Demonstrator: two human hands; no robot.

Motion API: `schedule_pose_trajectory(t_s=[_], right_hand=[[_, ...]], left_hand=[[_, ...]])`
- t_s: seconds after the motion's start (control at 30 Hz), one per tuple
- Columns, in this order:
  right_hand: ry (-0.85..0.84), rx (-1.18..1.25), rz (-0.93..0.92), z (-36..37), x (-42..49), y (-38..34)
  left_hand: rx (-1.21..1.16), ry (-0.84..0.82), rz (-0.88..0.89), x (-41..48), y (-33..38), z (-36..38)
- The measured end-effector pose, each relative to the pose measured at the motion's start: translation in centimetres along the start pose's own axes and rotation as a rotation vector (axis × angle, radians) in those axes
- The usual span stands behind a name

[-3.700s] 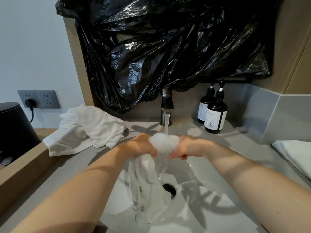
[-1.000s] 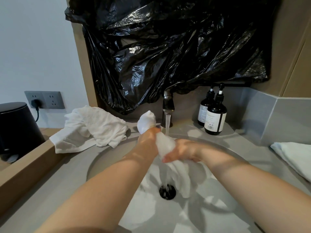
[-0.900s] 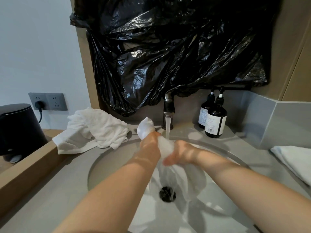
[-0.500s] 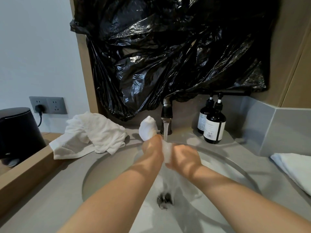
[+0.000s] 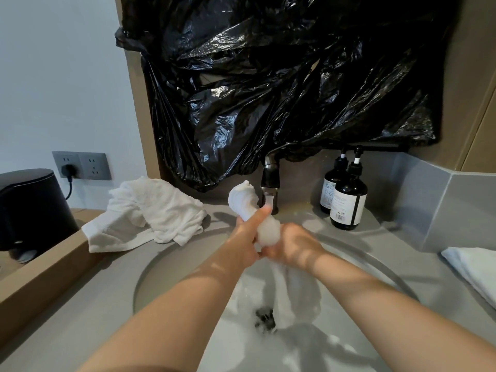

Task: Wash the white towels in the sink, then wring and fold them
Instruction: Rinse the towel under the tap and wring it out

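1. Right, centre of the frame: my left hand (image 5: 245, 242) is wrapped around a wet white towel (image 5: 264, 232), thumb stretched up along it, with a bunched end poking out above the fist.
2. My right hand (image 5: 294, 247) grips the same towel just beside the left, fingers closed over it; the two hands are touching.
3. The rest of the towel hangs below the hands into the sink (image 5: 171, 267), its tail beside the drain (image 5: 265, 319).
4. Water runs from the faucet (image 5: 270, 183) just behind the hands, at centre.
5. Left of centre, a second white towel (image 5: 150, 213) lies crumpled on the counter, touching the basin edge.
6. At the right edge, a folded towel (image 5: 475, 269) rests on the counter.
7. Two dark pump bottles (image 5: 347, 197) stand right of the faucet; black plastic sheeting (image 5: 268, 81) fills the upper frame.
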State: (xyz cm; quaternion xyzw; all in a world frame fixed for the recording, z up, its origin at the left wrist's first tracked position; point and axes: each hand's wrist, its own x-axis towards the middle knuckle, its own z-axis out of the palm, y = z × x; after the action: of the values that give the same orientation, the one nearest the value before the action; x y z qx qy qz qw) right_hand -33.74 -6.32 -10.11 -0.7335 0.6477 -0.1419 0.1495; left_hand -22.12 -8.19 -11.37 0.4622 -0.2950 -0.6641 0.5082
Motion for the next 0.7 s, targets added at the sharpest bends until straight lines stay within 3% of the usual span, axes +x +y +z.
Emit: schedule_pose_trajectory(t_s=[0.1,0.23,0.37,0.57,0.63,0.7], right_hand=[[-0.040,0.115,-0.022,-0.9,0.3,0.3],[-0.268,0.277,-0.165,-2.3,0.1,2.4],[-0.552,0.984,0.012,-1.3,1.1,4.4],[-0.340,1.206,0.307,1.4,2.4,5.0],[-0.255,1.098,0.289,1.2,1.7,4.6],[-0.220,0.987,0.158,1.5,1.5,5.0]], left_hand=[[0.012,-0.078,0.084,-0.3,-0.3,-0.4],[-0.012,-0.159,0.224,-1.2,0.0,-0.5],[-0.043,-0.090,0.193,-1.6,0.2,-0.4],[-0.157,-0.162,0.114,-2.6,0.7,0.5],[-0.258,-0.127,0.110,-2.7,1.0,0.8],[-0.363,-0.110,0.098,-2.6,1.0,0.9]])
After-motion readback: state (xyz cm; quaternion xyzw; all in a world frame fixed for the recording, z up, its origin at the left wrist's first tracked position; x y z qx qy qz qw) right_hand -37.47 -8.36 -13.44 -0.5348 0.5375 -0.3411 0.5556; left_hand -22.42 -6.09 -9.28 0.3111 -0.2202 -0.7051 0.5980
